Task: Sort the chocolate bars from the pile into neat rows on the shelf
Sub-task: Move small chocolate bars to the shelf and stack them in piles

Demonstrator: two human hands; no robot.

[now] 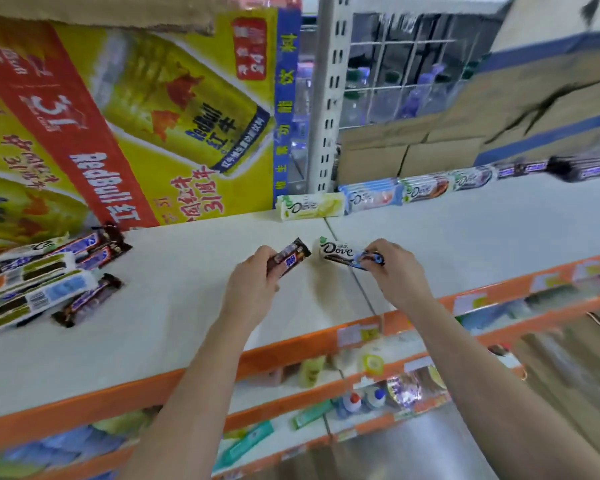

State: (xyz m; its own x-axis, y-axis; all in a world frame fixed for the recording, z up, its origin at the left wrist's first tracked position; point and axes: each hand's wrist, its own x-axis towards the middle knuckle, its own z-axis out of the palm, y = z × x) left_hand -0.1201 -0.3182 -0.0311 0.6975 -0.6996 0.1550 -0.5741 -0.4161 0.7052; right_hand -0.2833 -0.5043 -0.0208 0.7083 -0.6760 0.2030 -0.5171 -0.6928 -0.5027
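The left hand [253, 285] is holding a brown chocolate bar [289, 259] with its fingers curled round it, just above the white shelf [187, 299]. The right hand [394, 271] is pinching a white Dove bar [336, 252] by one end, and maybe a small blue bar too, but that part is blurry. The pile [39, 282] is lying on the shelf at the left, well apart from both hands. A row of bars [423, 188] is lining the back, starting beside a big Red Bull box [118, 116].
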